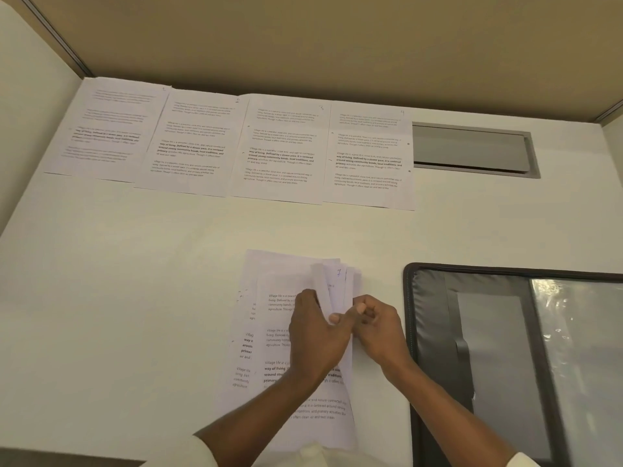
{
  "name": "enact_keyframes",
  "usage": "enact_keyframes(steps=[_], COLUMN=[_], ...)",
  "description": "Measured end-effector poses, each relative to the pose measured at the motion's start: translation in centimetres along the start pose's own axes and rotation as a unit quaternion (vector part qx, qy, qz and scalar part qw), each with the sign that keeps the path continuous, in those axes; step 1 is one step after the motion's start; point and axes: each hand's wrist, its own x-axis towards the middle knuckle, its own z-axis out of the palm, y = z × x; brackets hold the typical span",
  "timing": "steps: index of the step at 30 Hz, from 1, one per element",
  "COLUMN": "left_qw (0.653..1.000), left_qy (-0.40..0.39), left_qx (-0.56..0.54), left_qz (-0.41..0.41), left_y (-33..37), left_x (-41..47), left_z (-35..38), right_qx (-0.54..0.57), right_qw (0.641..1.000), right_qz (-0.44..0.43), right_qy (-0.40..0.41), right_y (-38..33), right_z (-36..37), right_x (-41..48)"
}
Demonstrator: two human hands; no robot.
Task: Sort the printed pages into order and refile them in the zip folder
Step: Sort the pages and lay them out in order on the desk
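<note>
Fingers curled, my right hand (381, 328) pinches the right edge of the lifted sheets (332, 288) at the middle of the white desk (135, 298), thumb tip bent down against the paper. My left hand (313, 335) lies on the loose stack (279, 305) just beside it. Its fingers reach toward 12 o'clock and its thumb stretches toward 3 o'clock, with the raised sheets caught between thumb and forefinger. The two thumbs nearly touch. One raised sheet carries a handwritten 7 (338, 273) at its top corner. The stack sits unevenly: a lower sheet juts out toward 9 o'clock, and the pile runs back toward 6 o'clock beneath my forearms.

At 12 o'clock, four printed pages lie face up in a row along the desk's far edge, sides slightly overlapping: the first page (104, 129), the second page (192, 146), the third page (279, 150) and the fourth page (369, 156), which is marked 4 by hand.

At 3 o'clock the zip folder (409, 332) lies open. It is dark with a zip border and holds a glinting clear sleeve (573, 332). A strip of bare desk separates it from the stack.

At 1 o'clock a grey recessed hatch (472, 150) is set into the desk, right against the fourth page. A tan partition (337, 45) closes off the far side, and a pale side panel (30, 96) stands at 10 o'clock.
</note>
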Motion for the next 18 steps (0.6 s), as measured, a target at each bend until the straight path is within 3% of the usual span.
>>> enact_keyframes(steps=[6,13,18], left_qw=[1.000,0.999,1.000], left_qy=[0.027,0.035,0.022], left_qx=[-0.012,-0.007,-0.020], left_qz=[0.003,0.007,0.000], left_y=[-0.6,-1.0,-0.2], left_x=[0.7,0.9,0.6], left_z=[0.3,-0.3,-0.3], right_qx=[-0.044,0.032,0.022], right_qw=[0.998,0.999,0.999], right_qz=[-0.018,0.026,0.024], right_qy=[0.042,0.005,-0.027], right_y=[0.6,0.2,-0.2], right_z=[0.3,-0.4,-0.5], right_x=[0.3,-0.1,-0.3])
